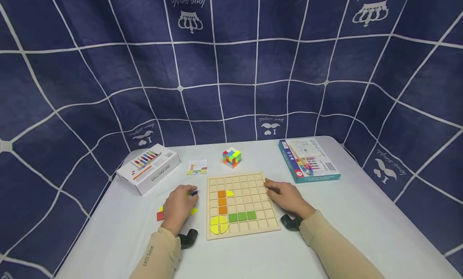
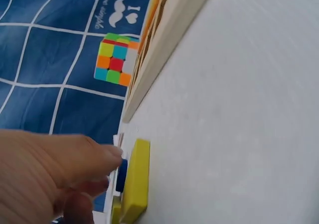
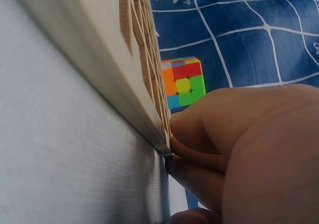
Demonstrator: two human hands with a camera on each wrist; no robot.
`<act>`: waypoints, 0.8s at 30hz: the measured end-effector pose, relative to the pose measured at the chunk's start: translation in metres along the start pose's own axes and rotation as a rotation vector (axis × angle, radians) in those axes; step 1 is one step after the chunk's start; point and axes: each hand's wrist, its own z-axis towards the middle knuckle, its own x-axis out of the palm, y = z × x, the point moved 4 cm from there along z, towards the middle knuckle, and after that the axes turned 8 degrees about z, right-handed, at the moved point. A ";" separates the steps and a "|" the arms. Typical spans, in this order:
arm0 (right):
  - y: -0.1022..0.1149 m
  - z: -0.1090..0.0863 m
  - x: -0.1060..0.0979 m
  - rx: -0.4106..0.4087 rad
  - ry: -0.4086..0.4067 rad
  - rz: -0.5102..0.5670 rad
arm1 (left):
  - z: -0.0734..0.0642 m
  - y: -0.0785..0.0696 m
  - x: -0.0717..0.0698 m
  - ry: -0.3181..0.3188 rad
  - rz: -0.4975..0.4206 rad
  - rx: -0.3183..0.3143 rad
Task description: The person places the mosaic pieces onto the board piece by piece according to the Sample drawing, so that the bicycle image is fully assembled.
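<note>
A wooden grid board (image 1: 246, 226) lies on the table, with orange squares (image 1: 222, 202), green squares (image 1: 242, 216) and yellow quarter-round pieces (image 1: 219, 224) set in it. My left hand (image 1: 179, 204) is beside its left edge, thumb and finger pinching a dark blue piece (image 1: 194, 193). Close by that hand lie a yellow piece (image 2: 136, 181) and a red piece (image 1: 160, 216); the palm hides part of this pile. My right hand (image 1: 287, 196) holds the board's right edge near the far corner, its fingertips (image 3: 179, 127) against the wood.
A pattern card (image 1: 197, 167) and a puzzle cube (image 1: 232, 157) stand beyond the board. A white box (image 1: 155, 172) is at the back left, and a teal-edged box (image 1: 309, 160) at the back right. A blue curtain (image 1: 238, 62) hangs behind the white-covered table (image 1: 253, 259).
</note>
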 end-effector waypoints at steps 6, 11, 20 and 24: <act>0.001 0.000 0.001 -0.002 -0.001 0.005 | 0.003 0.005 0.007 0.004 -0.007 0.014; 0.001 0.000 0.001 0.000 -0.011 0.008 | 0.004 0.003 0.008 -0.031 -0.011 0.042; 0.001 0.000 0.002 0.010 -0.008 0.012 | 0.002 -0.005 0.008 -0.044 -0.026 0.079; 0.002 0.000 0.001 0.014 -0.003 0.000 | -0.017 -0.034 -0.003 0.023 -0.101 0.205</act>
